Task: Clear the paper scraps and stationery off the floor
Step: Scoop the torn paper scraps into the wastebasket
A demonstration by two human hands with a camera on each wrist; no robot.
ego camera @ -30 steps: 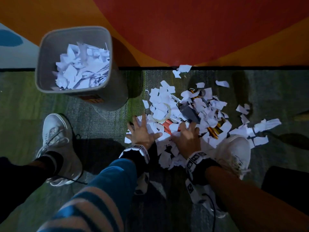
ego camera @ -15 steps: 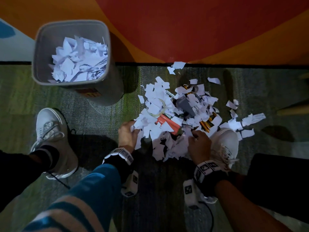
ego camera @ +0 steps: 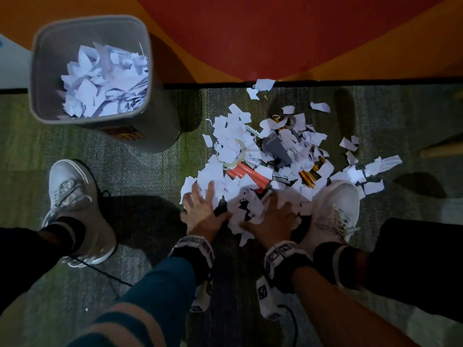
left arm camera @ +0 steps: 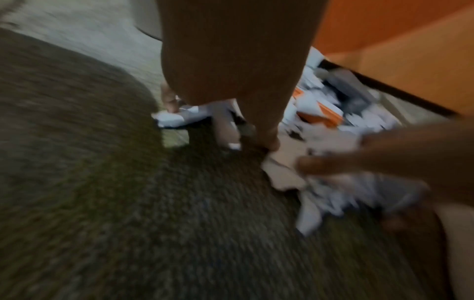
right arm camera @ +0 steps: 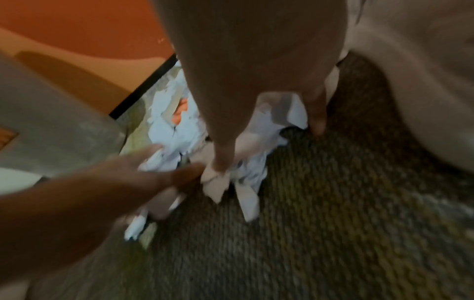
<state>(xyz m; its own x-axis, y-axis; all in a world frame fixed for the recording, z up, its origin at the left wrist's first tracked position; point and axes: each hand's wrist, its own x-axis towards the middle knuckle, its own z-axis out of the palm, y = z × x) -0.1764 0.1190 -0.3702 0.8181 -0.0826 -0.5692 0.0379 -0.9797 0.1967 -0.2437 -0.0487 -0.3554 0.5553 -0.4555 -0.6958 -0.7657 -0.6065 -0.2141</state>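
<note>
Head view first: both hands are down on the near edge of the paper scraps (ego camera: 240, 171), which spread from centre frame out toward three o'clock on the carpet (ego camera: 150, 171). The left hand (ego camera: 203, 211) lies flat, fingers splayed over the scraps at the pile's seven o'clock; the right hand (ego camera: 273, 216) sits at its six o'clock, fingers reaching under loose paper, hard against the white shoe (ego camera: 335, 206). Stationery is mixed in: an orange tool (ego camera: 248, 175), a tape ring (ego camera: 231, 154), a grey block (ego camera: 275, 149), pencils (ego camera: 309, 176). The smart play, I'd say, is to sweep paper inward and cup it between both palms, leaving the hard items behind for a separate pick.

The grey bin (ego camera: 42, 71) stands at ten o'clock, already well loaded with white scraps, room near the rim.

Left wrist view, blurred: straight fingers (left arm camera: 266, 130) press the carpet, clamping nothing.

Right wrist view, also blurred: fingers (right arm camera: 223, 154) point down into scraps; whether they pinch any paper, I cannot tell.
</note>
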